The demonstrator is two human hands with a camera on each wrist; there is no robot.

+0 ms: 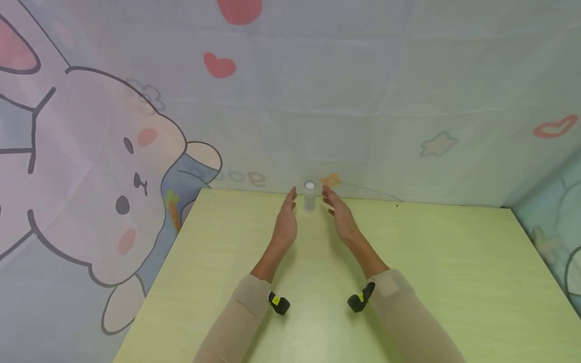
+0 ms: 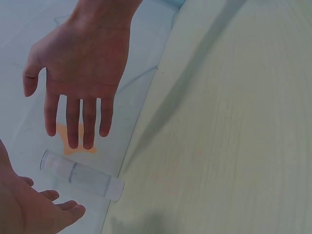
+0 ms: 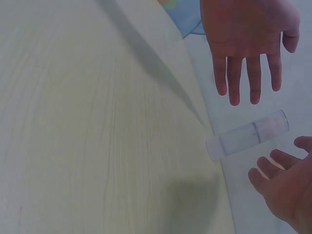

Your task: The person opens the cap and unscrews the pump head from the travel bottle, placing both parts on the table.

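A small clear cylindrical bottle [image 1: 309, 197] with a frosted white inner part stands upright at the back of the table, between both hands. My left hand [image 1: 285, 222] is on its left, fingers extended and palm turned inward. Opposite it, on the right, my right hand [image 1: 342, 218] has its fingers extended with the palm facing the bottle. Gaps show between each hand and the bottle, so neither touches it. In the left wrist view, the right palm and its straight, slightly spread fingers [image 2: 73, 122] appear beyond the bottle [image 2: 83, 176].
The pale yellow-green wooden table [image 1: 431, 282] meets a hanging cloth backdrop [image 1: 317, 101] with cartoon prints just behind the bottle. Small black wrist cameras [image 1: 279, 303] sit at both sleeve cuffs. A dark cable [image 1: 568, 272] hangs at the far right edge.
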